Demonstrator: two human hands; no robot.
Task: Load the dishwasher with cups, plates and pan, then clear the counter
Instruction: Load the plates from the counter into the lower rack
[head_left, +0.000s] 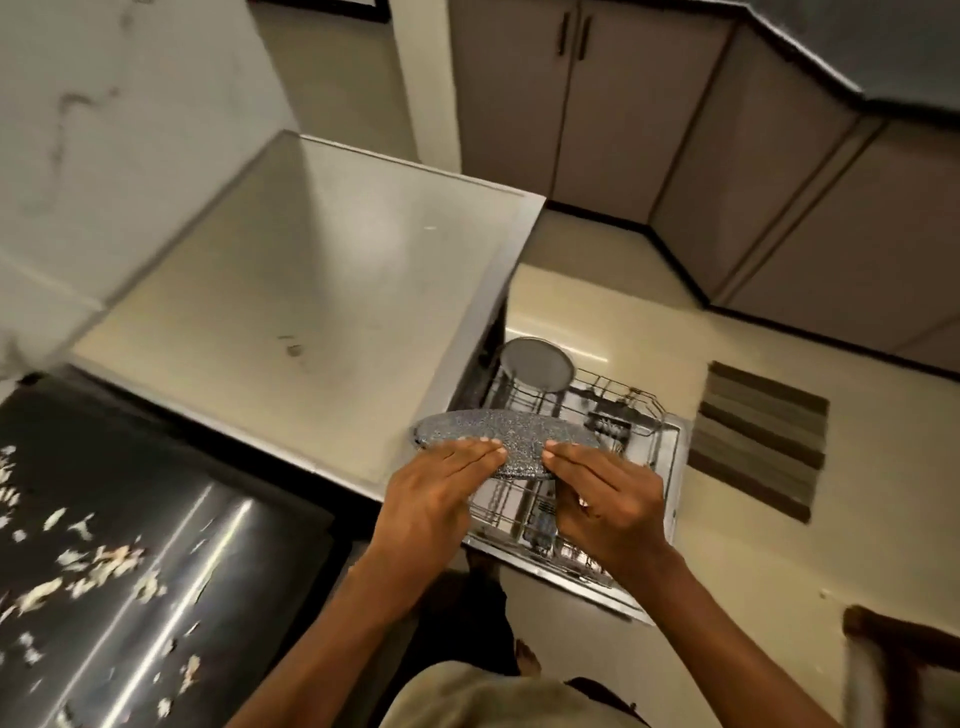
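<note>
Both hands are out in front, meeting over the open dishwasher. The left hand (441, 483) lies with its fingers straight and close together, flat across the near edge of a grey speckled plate (498, 434), and the right hand (602, 491) mirrors it from the other side, fingers straight and laid on the plate's right end. The thumbs are hidden beneath, so how the plate is held from below I cannot tell. The fingertips of the two hands nearly meet in the middle of the plate. The plate is seen almost edge-on, held roughly level in the air, above the wire lower rack (587, 431) and just off the front corner of the pale counter (311, 291).

Below the hands, the rack is pulled out over the lowered dishwasher door (670, 467). At the rack's far end a round grey dish (535, 364) stands upright on edge among the tines, close to the counter's side. The rest of the rack is blurred wire; what else sits in it I can't make out.

Left of the hands, a dark glossy surface (156, 519) adjoins the counter, scattered with pale scraps (104, 561). To the right, a striped brown mat (758, 441) lies on the cream floor (649, 301), well apart from the dishwasher. Grey-brown cabinet doors (623, 104) run along the far wall.
</note>
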